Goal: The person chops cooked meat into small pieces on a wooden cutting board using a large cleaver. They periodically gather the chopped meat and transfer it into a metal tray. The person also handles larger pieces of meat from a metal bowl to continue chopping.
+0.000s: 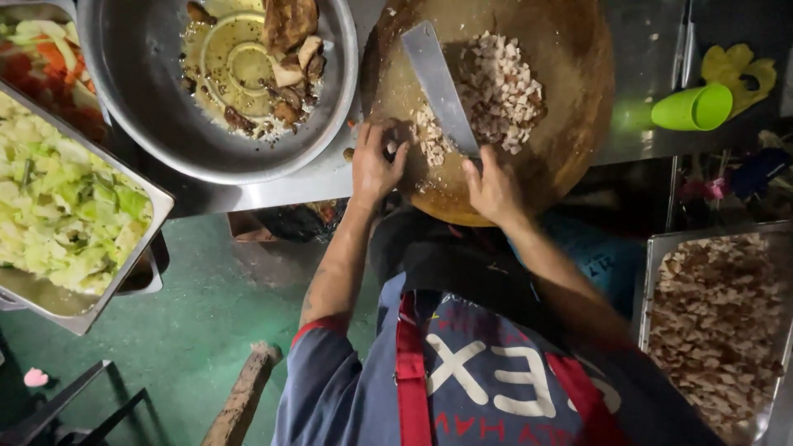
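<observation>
Wooden round board (570, 99) on a steel counter, bearing a heap of diced meat (496, 91). Right hand (494, 192) closed around the handle of a cleaver (439, 87), blade lying against the heap. Left hand (376, 163), fingers loosely curled, resting on stray dice at the board's near edge. Step judged: gathering and chopping. Nearby: bowl (140, 91) of cooked pieces, tray (661, 248) of dice.

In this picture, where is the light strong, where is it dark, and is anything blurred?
Head view: light falls brightest on the round wooden chopping board and the pale diced meat; glare sits in the oily steel bowl; the right edge is dim; the person's blue apron near the lens looks soft.
</observation>
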